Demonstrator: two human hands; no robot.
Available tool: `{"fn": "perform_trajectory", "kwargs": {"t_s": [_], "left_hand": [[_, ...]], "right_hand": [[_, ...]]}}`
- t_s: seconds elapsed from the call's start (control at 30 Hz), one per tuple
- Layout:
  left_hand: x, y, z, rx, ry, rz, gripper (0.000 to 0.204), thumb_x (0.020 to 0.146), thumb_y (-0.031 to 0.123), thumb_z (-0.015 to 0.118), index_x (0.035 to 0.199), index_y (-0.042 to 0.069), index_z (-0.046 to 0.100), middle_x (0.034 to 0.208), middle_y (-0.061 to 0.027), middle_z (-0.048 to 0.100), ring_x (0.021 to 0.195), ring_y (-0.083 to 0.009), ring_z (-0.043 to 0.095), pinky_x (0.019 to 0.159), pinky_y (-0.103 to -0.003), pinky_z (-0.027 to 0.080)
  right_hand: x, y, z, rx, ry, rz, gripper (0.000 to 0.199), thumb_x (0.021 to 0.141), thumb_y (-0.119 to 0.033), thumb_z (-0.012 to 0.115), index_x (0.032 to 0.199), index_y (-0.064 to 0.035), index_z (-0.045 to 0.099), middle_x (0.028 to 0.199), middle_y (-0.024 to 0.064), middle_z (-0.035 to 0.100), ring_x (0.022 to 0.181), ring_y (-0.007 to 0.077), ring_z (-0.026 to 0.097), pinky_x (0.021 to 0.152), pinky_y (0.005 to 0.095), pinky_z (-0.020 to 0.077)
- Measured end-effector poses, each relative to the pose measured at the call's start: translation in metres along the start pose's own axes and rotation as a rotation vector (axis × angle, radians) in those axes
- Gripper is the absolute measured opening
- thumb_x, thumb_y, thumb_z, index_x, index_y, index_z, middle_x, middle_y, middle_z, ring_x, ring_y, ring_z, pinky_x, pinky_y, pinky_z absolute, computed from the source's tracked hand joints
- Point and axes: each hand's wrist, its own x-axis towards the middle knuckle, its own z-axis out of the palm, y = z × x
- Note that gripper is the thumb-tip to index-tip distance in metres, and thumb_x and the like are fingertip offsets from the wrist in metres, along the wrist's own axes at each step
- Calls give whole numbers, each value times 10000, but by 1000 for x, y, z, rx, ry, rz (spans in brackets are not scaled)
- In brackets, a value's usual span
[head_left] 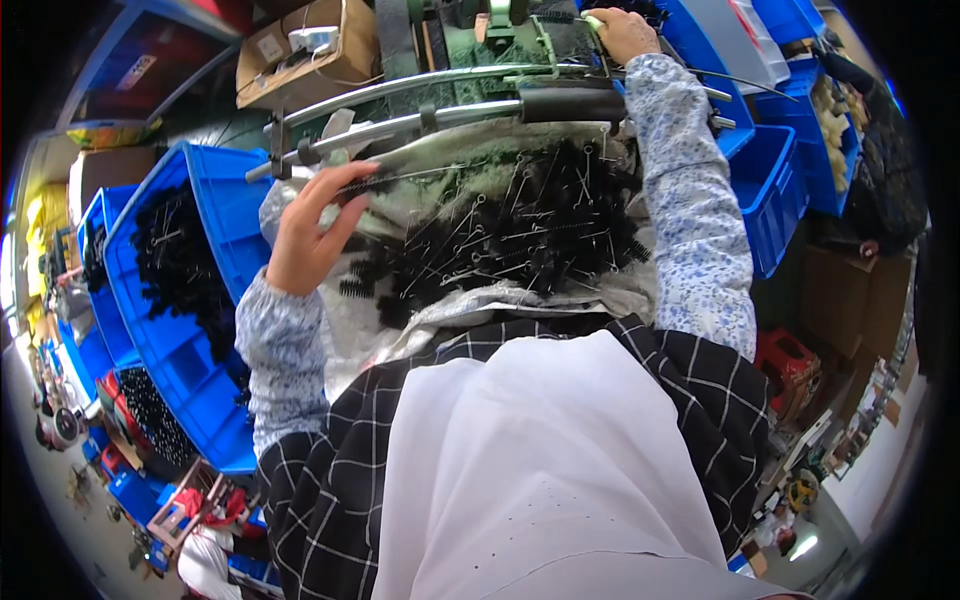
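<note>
My left hand [312,228] is at the left of a cloth-lined hollow, its thumb and fingers pinched on the bristled end of a wire brush [362,184]. The brush's thin wire stem points right, over the pile. Below it lies a heap of black-bristled wire brushes [500,235] with looped wire ends. My right hand [628,36] reaches to the far right, onto a green, dust-coated machine [495,45]. Its fingers are curled at the machine's right side, and what they grip is hidden. Another black-bristled brush [555,16] lies across the machine beside those fingers.
Metal rails [400,125] cross between me and the machine. A blue bin [215,390] with black brushes stands at left, and a cardboard box [310,60] at the far left. More blue bins [770,200] stand at right. Pale cloth [500,297] edges the pile near my lap.
</note>
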Motion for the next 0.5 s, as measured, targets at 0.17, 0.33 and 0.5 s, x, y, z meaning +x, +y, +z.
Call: {"fn": "perform_trajectory", "kwargs": {"t_s": [0.17, 0.33, 0.5], "left_hand": [[13, -4, 21, -40, -7, 5, 290, 806, 21, 603, 1093, 43, 567, 1014, -99, 607, 845, -185, 589, 738, -275, 469], [37, 1, 61, -3, 90, 45, 285, 800, 4, 614, 1081, 23, 573, 1000, -78, 616, 839, -133, 601, 738, -254, 474], [45, 9, 77, -60, 142, 73, 362, 798, 25, 610, 1142, 44, 502, 968, -137, 605, 826, -222, 614, 736, -299, 484]], "right_hand": [[-11, 17, -46, 55, 291, 101, 223, 822, -295, 526, 793, -143, 687, 803, 91, 646, 772, 270, 619, 702, 393, 482], [-79, -75, -85, 414, -160, -190, 242, 840, -178, 575, 1045, -50, 567, 942, 115, 608, 808, 226, 602, 764, 354, 485], [-137, -146, -77, 690, -211, -369, 258, 821, -180, 579, 1057, -77, 598, 896, 122, 629, 801, 265, 616, 717, 367, 490]]}}
